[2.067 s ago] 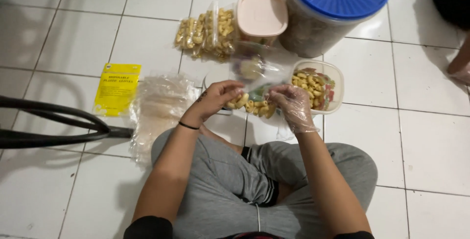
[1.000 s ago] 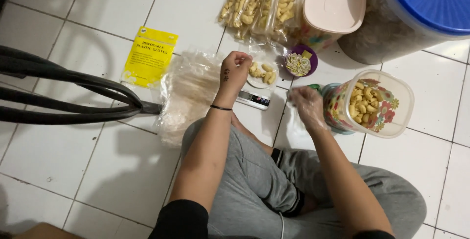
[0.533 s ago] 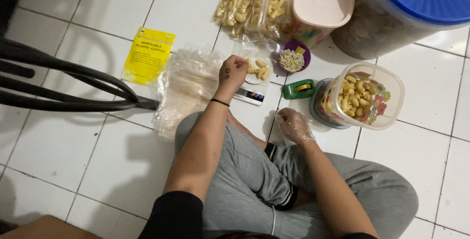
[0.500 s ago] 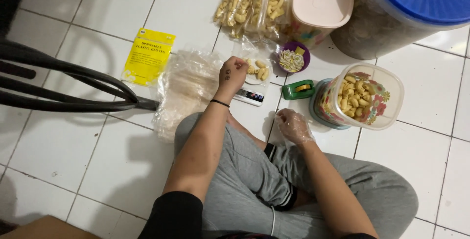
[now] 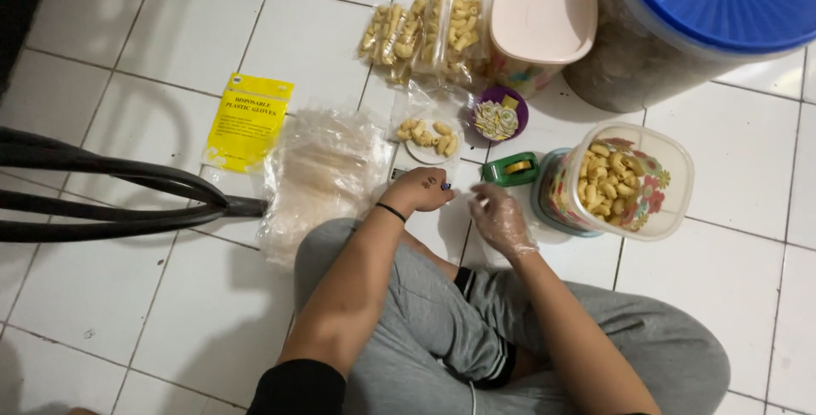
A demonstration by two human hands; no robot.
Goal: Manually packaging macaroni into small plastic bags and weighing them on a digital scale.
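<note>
I sit cross-legged on a tiled floor. My bare left hand [image 5: 421, 190], with a black band on the wrist, is closed in a fist just in front of my knee. My right hand [image 5: 501, 221] wears a clear plastic glove and hovers beside it with fingers curled, and I cannot tell whether they pinch anything. A green tape dispenser [image 5: 510, 168] lies just beyond both hands. Past the left hand, a small clear bag of yellow snack pieces [image 5: 429, 134] rests on a small scale. An open clear tub of the same snacks [image 5: 625, 181] stands to the right.
A purple bowl of small labels [image 5: 500, 117], filled snack bags [image 5: 425, 28], a pink-lidded box [image 5: 542, 15] and a big blue-lidded jar [image 5: 688, 15] stand at the back. A stack of empty plastic bags [image 5: 319, 173], a yellow packet [image 5: 246, 122] and black chair legs [image 5: 110, 198] lie left.
My left hand has left the bag on the scale and drawn back toward my knee. The gloved right hand has risen a little from my lap toward the tape dispenser.
</note>
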